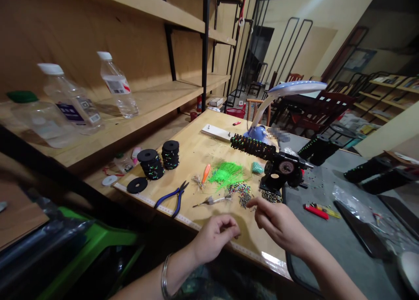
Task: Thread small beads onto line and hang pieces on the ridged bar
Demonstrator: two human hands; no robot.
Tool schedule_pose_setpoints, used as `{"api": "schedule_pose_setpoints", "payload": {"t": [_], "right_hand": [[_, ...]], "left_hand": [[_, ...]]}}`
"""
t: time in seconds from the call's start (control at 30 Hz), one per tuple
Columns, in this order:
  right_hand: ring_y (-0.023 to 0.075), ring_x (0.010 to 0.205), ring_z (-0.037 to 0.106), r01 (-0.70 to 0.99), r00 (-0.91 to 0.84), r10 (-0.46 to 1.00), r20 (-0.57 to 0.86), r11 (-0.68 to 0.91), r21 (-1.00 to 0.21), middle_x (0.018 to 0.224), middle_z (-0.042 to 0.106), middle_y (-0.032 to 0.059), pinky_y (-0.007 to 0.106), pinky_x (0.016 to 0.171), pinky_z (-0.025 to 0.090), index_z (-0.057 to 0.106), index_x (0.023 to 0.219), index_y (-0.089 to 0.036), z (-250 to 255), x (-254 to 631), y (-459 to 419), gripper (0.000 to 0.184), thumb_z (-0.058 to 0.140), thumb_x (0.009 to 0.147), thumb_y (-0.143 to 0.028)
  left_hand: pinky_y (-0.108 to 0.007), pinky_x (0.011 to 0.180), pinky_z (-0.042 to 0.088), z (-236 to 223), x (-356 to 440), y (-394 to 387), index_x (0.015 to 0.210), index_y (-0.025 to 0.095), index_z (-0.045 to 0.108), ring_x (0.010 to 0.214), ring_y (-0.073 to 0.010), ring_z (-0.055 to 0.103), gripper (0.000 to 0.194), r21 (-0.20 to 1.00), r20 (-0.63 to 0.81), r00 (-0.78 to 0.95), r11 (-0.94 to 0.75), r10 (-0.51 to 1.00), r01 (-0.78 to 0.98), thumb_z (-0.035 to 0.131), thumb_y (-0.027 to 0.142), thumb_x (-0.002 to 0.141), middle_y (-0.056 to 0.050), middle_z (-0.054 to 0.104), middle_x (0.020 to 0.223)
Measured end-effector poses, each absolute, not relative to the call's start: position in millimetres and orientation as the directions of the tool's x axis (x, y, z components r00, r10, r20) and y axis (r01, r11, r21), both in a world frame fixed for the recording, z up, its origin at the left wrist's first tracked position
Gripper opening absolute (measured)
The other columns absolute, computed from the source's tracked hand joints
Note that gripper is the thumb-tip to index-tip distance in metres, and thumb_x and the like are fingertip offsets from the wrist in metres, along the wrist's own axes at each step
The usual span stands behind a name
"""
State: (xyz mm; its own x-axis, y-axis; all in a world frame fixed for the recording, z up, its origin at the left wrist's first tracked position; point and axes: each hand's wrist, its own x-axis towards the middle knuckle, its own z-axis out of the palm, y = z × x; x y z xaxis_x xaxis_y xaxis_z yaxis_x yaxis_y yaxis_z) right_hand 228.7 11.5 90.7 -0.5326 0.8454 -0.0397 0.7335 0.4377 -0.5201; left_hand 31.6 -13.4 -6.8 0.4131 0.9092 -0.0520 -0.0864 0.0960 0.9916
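My left hand (216,239) hangs over the table's front edge, its fingers curled against the thumb with nothing visible in them. My right hand (278,223) reaches toward a scattered heap of small coloured beads (241,192), its thumb and forefinger close together. Whether they pinch something tiny is impossible to tell. Past the beads lies a bundle of bright green filaments (225,174). Blue-handled pliers (173,198) rest on the wooden table (196,160) to the left, near a small feathered lure (212,200). Black foam spools (150,163) wound with rigs stand further left.
A black clamp (281,171) holds a bristling foam spool at the table's right edge, beside a blue desk lamp (262,132). Plastic bottles (73,101) stand on wooden shelves at left. Lighters (316,212) and plastic bags lie on a grey surface to the right.
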Motion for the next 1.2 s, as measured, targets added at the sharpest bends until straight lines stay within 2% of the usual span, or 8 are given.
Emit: {"api": "schedule_pose_setpoints", "payload": {"t": [0.13, 0.3, 0.57, 0.7, 0.8, 0.87, 1.0, 1.2], "right_hand": [[0.0188, 0.068, 0.059, 0.741, -0.608, 0.794, -0.007, 0.565, -0.363, 0.076, 0.064, 0.0051, 0.030, 0.064, 0.044, 0.056, 0.112, -0.016, 97, 240, 16, 0.029, 0.040, 0.089, -0.012], [0.0210, 0.081, 0.062, 0.684, -0.661, 0.746, 0.079, 0.642, -0.345, 0.092, 0.067, 0.0108, 0.032, 0.069, 0.047, 0.054, 0.113, -0.017, 103, 246, 19, 0.027, 0.036, 0.094, -0.013], [0.0171, 0.066, 0.059, 0.645, -0.692, 0.717, 0.082, 0.665, -0.377, 0.075, 0.066, 0.0049, 0.028, 0.061, 0.046, 0.053, 0.115, -0.016, 114, 243, 18, 0.028, 0.035, 0.094, -0.013], [0.0152, 0.062, 0.058, 0.640, -0.698, 0.713, 0.065, 0.661, -0.393, 0.073, 0.068, 0.0029, 0.027, 0.058, 0.044, 0.053, 0.115, -0.017, 116, 238, 20, 0.027, 0.038, 0.093, -0.014], [0.0148, 0.062, 0.060, 0.650, -0.697, 0.717, 0.034, 0.650, -0.394, 0.076, 0.069, 0.0037, 0.027, 0.059, 0.044, 0.053, 0.115, -0.017, 118, 238, 21, 0.027, 0.039, 0.092, -0.013], [0.0157, 0.062, 0.060, 0.672, -0.690, 0.724, 0.022, 0.651, -0.353, 0.074, 0.068, 0.0036, 0.028, 0.060, 0.045, 0.052, 0.117, -0.016, 120, 241, 23, 0.029, 0.038, 0.092, -0.012], [0.0197, 0.070, 0.064, 0.701, -0.675, 0.735, 0.064, 0.666, -0.254, 0.081, 0.069, 0.0092, 0.031, 0.062, 0.047, 0.054, 0.116, -0.015, 123, 246, 26, 0.028, 0.036, 0.094, -0.014], [0.0191, 0.075, 0.065, 0.654, -0.698, 0.707, 0.111, 0.693, -0.301, 0.082, 0.070, 0.0081, 0.030, 0.065, 0.049, 0.056, 0.110, -0.016, 123, 241, 28, 0.025, 0.037, 0.095, -0.013]], "left_hand": [[-0.024, 0.065, 0.039, -4, 29, -9, 0.076, 0.015, 0.057, 0.066, -0.0134, 0.051, 0.023, 0.990, -0.059, 0.413, 0.106, 0.909, -0.093, 0.055, 0.035, 0.086, -0.001, 0.057, 0.069], [-0.025, 0.068, 0.041, -6, 35, 1, 0.073, 0.016, 0.055, 0.069, -0.0146, 0.055, 0.016, 0.995, -0.019, 0.446, 0.061, 0.895, -0.080, 0.055, 0.029, 0.083, 0.000, 0.057, 0.068], [-0.027, 0.070, 0.045, -1, 44, 8, 0.085, 0.017, 0.064, 0.080, -0.0191, 0.061, 0.012, 0.975, 0.035, 0.378, -0.114, 0.925, 0.189, 0.053, 0.018, 0.081, -0.004, 0.067, 0.082], [-0.031, 0.087, 0.045, 15, 56, 7, 0.103, 0.017, 0.059, 0.098, -0.0210, 0.060, 0.028, 0.987, 0.161, 0.320, -0.154, 0.933, -0.047, 0.062, 0.013, 0.075, -0.007, 0.066, 0.100], [-0.029, 0.075, 0.048, 24, 69, 9, 0.092, 0.015, 0.058, 0.079, -0.0165, 0.062, 0.014, 0.960, 0.146, 0.407, -0.029, 0.902, -0.278, 0.063, 0.021, 0.080, -0.006, 0.065, 0.083], [-0.026, 0.064, 0.047, 28, 75, 11, 0.080, 0.014, 0.057, 0.065, -0.0126, 0.058, 0.015, 0.946, 0.099, 0.432, 0.050, 0.896, -0.320, 0.063, 0.028, 0.082, -0.003, 0.061, 0.070], [-0.027, 0.062, 0.049, 30, 76, 13, 0.077, 0.015, 0.053, 0.058, -0.0113, 0.057, 0.031, 0.907, -0.002, 0.469, 0.198, 0.883, -0.370, 0.070, 0.042, 0.076, 0.002, 0.056, 0.060], [-0.024, 0.048, 0.047, 31, 82, 15, 0.083, 0.016, 0.051, 0.045, -0.0096, 0.053, 0.044, 0.868, -0.055, 0.539, 0.308, 0.840, -0.391, 0.070, 0.054, 0.070, 0.006, 0.052, 0.052]]}}
